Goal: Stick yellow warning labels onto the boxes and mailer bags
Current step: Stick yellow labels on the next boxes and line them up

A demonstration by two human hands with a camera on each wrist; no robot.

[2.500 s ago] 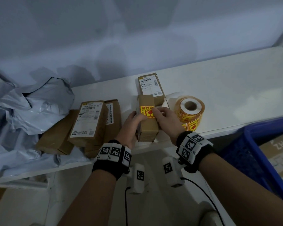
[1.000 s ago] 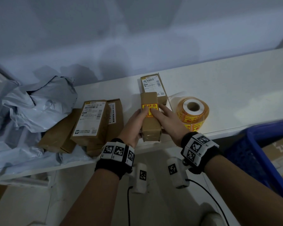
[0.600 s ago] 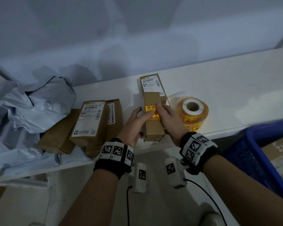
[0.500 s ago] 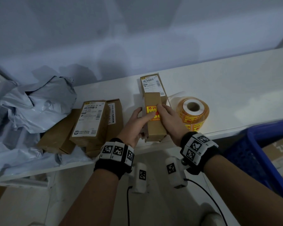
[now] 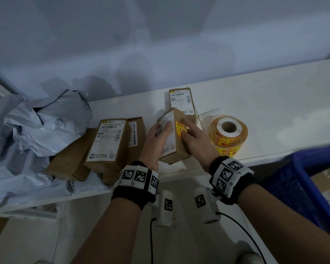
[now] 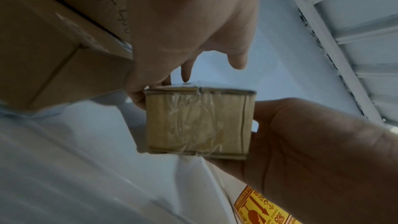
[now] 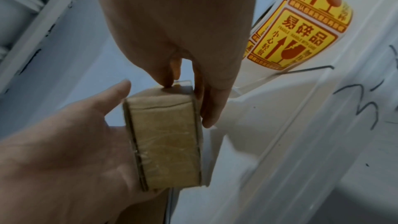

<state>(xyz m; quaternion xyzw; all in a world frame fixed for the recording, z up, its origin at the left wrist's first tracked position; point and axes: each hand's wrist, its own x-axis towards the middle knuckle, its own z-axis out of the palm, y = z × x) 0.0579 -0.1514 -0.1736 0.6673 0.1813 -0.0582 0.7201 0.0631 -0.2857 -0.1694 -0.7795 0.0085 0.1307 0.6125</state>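
Hands meet at the near edge of the white desk [image 5: 274,115], both on one small brown cardboard box [image 5: 176,147] tilted up off the surface: the left hand [image 5: 156,138] wraps its white-labelled face, fingers curled over the top, and the right hand [image 5: 195,141] lays straight fingers [image 5: 187,123] on the yellow warning label [image 5: 181,128] stuck to the side. Judging by the easy lift, the box is light and stiff; its taped end looks slick, so the long cardboard faces are the better hold. Only the left wrist view shows that clear-taped end [image 6: 198,122] squarely; the right wrist view alone makes the print on the yellow label roll [image 7: 301,28] readable, at 1 o'clock. Only the head view shows, at 9 o'clock, stacked brown cardboard boxes [image 5: 107,140] and crumpled grey mailer bags [image 5: 46,121], and at 12 o'clock another brown box with a white shipping label [image 5: 181,101].
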